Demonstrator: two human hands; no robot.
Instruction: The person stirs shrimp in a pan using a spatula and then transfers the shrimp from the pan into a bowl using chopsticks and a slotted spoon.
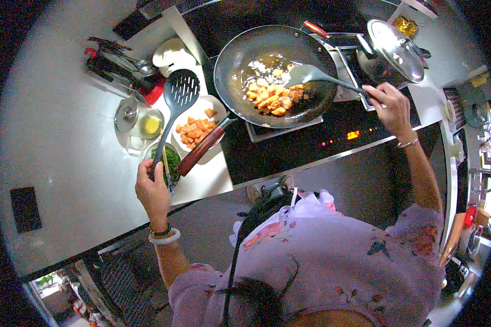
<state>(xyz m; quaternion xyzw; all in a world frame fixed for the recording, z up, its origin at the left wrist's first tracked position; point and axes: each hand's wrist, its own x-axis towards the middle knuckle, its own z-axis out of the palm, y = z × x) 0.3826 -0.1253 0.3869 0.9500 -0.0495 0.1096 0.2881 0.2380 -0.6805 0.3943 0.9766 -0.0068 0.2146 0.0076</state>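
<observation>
My left hand (pixel 152 196) grips the handle of a dark slotted turner (pixel 175 95), which is raised over the counter beside a plate. In my right hand (pixel 389 107) is the handle of a solid spatula (pixel 309 75), its blade down inside a large wok (pixel 231 77). Browned meat pieces (pixel 272 98) lie together in bubbling oil at the wok's bottom, touching or close to the spatula blade. On the white plate (pixel 217 107) left of the wok rest more orange-coated pieces (pixel 194 131). The wok's wooden handle (pixel 202 151) crosses over part of that plate.
A bowl of chopped greens (pixel 172 157) sits near the counter edge, partly behind the turner. Nearby are a glass jar (pixel 152 122), white bowls (pixel 172 53) and a utensil holder (pixel 149 92). A lidded pot (pixel 378 67) stands right of the wok on the black cooktop (pixel 266 159).
</observation>
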